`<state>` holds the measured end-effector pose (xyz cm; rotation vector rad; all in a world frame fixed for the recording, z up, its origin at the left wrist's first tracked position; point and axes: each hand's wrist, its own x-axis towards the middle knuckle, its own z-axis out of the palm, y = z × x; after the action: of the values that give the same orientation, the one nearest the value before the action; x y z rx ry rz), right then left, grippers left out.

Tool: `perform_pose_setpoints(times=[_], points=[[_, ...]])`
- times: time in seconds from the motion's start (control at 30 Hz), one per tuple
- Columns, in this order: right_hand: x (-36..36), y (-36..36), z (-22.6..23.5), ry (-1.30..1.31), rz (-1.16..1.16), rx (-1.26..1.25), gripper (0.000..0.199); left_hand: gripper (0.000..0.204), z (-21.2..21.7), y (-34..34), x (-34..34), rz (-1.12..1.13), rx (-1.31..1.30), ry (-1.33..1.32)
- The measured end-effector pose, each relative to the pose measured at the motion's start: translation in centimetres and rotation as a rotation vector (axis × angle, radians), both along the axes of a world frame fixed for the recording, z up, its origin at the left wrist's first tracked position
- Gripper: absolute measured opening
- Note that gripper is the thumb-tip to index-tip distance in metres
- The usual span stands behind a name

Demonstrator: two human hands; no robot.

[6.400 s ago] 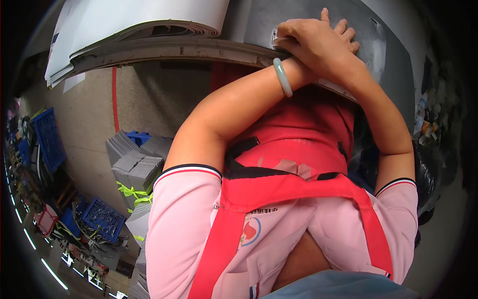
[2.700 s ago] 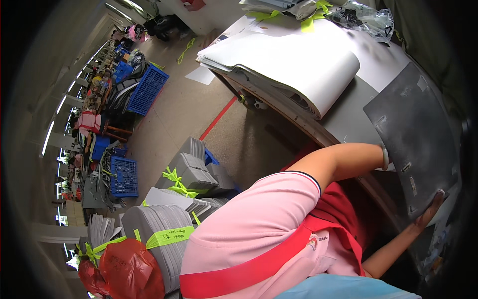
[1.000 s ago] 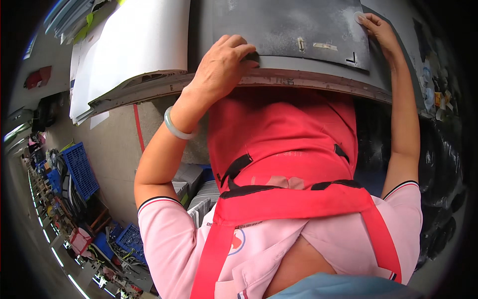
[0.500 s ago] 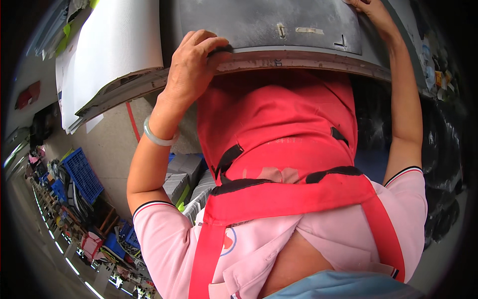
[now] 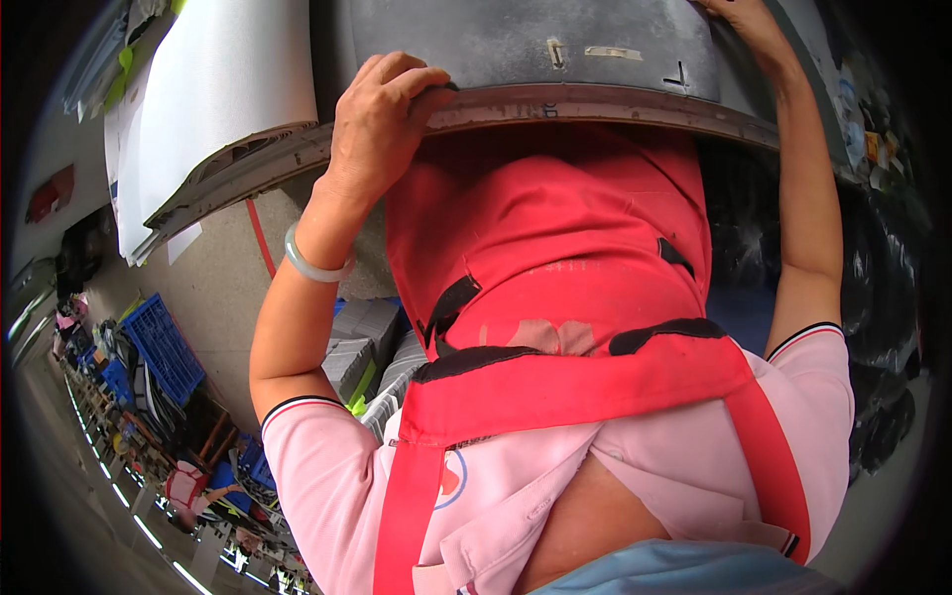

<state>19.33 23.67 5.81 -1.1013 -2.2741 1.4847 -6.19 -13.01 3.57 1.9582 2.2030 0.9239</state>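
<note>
Flanking a dark grey sheet [image 5: 535,30] at upper centre of the frame: left hand [image 5: 379,121], curled around a small dark object [image 5: 451,86] near the sheet's lower-left corner; right hand [image 5: 750,26], cropped, grip unclear. Sheet probably stiff, light; best held by 2 opposite edges.
</note>
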Motion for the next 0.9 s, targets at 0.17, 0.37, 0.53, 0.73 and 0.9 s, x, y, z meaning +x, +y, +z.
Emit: perform_pose_setpoints(times=[0.17,0.37,0.53,0.73,0.9], points=[[-0.3,-0.7,0.1,0.013,-0.009,0.001,0.018,0.014,0.0,0.0,0.0,-0.008,-0.020,-0.016],[-0.1,-0.4,-0.7,0.016,0.021,0.065,0.018,0.013,0.0,-0.1,0.1,-0.022,0.009,-0.016],[0.4,-0.6,-0.6,0.041,0.010,0.063,0.018,0.014,0.0,0.2,0.2,-0.029,0.012,-0.018],[0.2,-0.7,-1.2,0.056,-0.027,0.078,0.018,0.014,0.1,0.1,0.3,-0.034,0.005,-0.013],[0.0,-1.4,-0.6,0.003,-0.098,0.092,0.018,0.014,0.0,0.1,0.1,-0.050,0.010,0.008]])
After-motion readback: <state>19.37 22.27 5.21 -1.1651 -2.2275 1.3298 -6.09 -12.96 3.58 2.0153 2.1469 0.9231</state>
